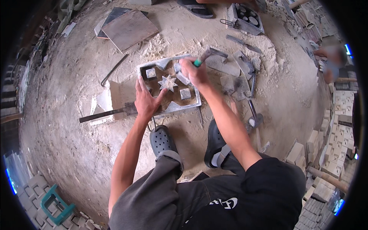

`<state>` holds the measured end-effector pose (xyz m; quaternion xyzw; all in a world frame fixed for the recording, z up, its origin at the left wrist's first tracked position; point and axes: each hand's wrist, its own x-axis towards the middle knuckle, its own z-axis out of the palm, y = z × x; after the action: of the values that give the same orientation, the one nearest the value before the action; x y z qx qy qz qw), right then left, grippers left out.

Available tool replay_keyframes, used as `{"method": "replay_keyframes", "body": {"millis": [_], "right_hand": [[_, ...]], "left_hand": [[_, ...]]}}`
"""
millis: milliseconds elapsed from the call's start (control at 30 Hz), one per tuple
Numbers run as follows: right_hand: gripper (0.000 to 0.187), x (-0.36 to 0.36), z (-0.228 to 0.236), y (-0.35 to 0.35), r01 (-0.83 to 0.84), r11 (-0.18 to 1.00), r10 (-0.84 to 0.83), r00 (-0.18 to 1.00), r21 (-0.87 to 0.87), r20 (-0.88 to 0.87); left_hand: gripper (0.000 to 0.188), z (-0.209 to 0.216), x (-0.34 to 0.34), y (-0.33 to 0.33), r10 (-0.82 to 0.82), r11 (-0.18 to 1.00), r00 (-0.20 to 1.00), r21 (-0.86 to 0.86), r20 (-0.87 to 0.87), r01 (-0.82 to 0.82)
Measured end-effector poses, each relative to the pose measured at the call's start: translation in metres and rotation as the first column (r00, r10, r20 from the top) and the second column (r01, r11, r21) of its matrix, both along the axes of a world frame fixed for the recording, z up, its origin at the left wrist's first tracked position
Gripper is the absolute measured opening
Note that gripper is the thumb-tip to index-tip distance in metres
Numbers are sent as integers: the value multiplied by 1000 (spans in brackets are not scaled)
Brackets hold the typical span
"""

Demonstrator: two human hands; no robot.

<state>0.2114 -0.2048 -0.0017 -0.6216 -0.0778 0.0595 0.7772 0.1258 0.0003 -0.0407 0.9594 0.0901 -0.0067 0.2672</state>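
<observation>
A shallow pale rectangular frame (176, 108) lies on the dusty ground before me. It holds a white eight-pointed star piece (167, 83) and several small blocks, among them a square block (185, 94). My left hand (147, 102) rests on the frame's near left side with fingers spread, its thumb close to the star; nothing shows in its grasp. Over the frame's right side, my right hand (194, 73) is closed round a hand tool with a green band (197, 63). Blur hides the tool's exact kind. Beside my left wrist runs a dark metal bar (103, 115).
A hammer (253, 117) lies to the right, near flat slabs (224, 65). Stacked boards (129, 30) sit at the far left, a tin box (245, 18) at the far right. My clogs (162, 141) stand just below the frame. A green stool (57, 205) is lower left.
</observation>
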Motion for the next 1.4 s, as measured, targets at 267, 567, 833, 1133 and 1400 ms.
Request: {"method": "replay_keyframes", "body": {"millis": [267,567,833,1133,1400], "right_hand": [[37,11,-17,10,94,992,-98,995,-82,-38],[34,21,-41,21,46,993,-55,995,-109,-83],[37,34,-53,28,175,978,-169,984,-113,58],[37,53,-9,45,160,987,-160,987,-19,19],[36,35,17,48,150,988,-149,988,-21,27]], "left_hand": [[120,-3,1,-1,5,1000,1000,-23,11,-5],[124,-3,-3,-3,11,998,1000,-56,-16,-11],[124,-1,0,-15,-6,996,1000,-89,-17,4],[123,0,-2,-2,2,999,1000,-38,26,-1],[122,-7,-11,6,18,999,1000,-26,-7,-18]]}}
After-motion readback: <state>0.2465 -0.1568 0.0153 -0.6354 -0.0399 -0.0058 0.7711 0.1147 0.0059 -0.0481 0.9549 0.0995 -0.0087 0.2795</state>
